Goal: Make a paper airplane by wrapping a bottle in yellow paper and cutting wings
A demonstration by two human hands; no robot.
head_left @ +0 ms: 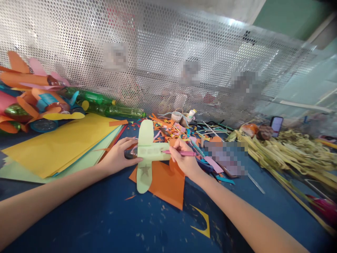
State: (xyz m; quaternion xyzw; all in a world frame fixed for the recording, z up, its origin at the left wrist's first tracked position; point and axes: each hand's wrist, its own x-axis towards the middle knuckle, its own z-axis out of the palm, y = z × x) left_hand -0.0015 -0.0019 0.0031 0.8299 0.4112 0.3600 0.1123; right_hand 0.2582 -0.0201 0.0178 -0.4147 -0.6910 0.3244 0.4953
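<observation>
A pale green paper airplane (pixel 145 154) built round a bottle lies on the blue table (pixel 105 218), with a star drawn on its near wing. My left hand (pixel 118 158) is closed round the nose end of the airplane's body and holds it down. My right hand (pixel 184 160) grips a pink pen (pixel 180 153), and the pen's tip touches the top of the green body. An orange paper sheet (pixel 165 182) lies under the airplane.
Yellow and green paper sheets (pixel 60 144) are stacked at left. Finished bottle airplanes (pixel 39 102) and green bottles (pixel 105 105) sit at back left. Paper scraps (pixel 179 128), dried leaf strips (pixel 284 154), a phone (pixel 276 125), and a perforated metal screen (pixel 158 52) lie beyond.
</observation>
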